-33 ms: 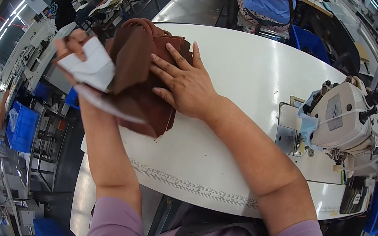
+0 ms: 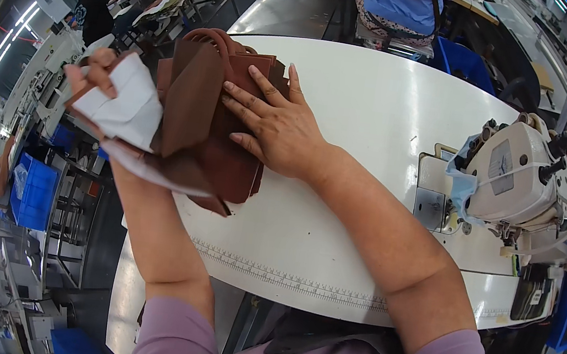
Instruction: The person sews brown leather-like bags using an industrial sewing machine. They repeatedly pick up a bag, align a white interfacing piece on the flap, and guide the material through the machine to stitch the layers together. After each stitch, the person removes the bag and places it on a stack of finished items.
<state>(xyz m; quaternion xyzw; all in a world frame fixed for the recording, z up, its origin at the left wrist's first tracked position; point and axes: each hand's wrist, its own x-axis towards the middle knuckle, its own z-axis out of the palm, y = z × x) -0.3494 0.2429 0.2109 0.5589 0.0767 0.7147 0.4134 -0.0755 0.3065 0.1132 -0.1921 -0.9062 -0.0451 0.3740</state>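
A pile of reddish-brown leather-like pieces (image 2: pixel 235 163) lies at the left end of the white table. Flat on the pile, fingers spread, rests my right hand (image 2: pixel 273 118). Off the table's left edge, my left hand (image 2: pixel 97 72) is closed on the edge of a brown piece with a white backing (image 2: pixel 125 102), lifted and slightly blurred. A folded brown flap (image 2: pixel 190 100) stands up between my two hands. Rounded brown straps or handles (image 2: pixel 209 37) curve at the far end of the pile. How the pieces join is hidden.
A sewing machine (image 2: pixel 523 176) with a light-blue cloth tied on stands at the right. A printed ruler (image 2: pixel 284 277) runs along the table's near edge. Blue bins (image 2: pixel 38 191) are at the left. A person in blue (image 2: pixel 400 10) sits beyond the table.
My left hand has moved a little to the left, drawing the white-backed piece with it. The brown flap has opened wider. My right hand stays in place.
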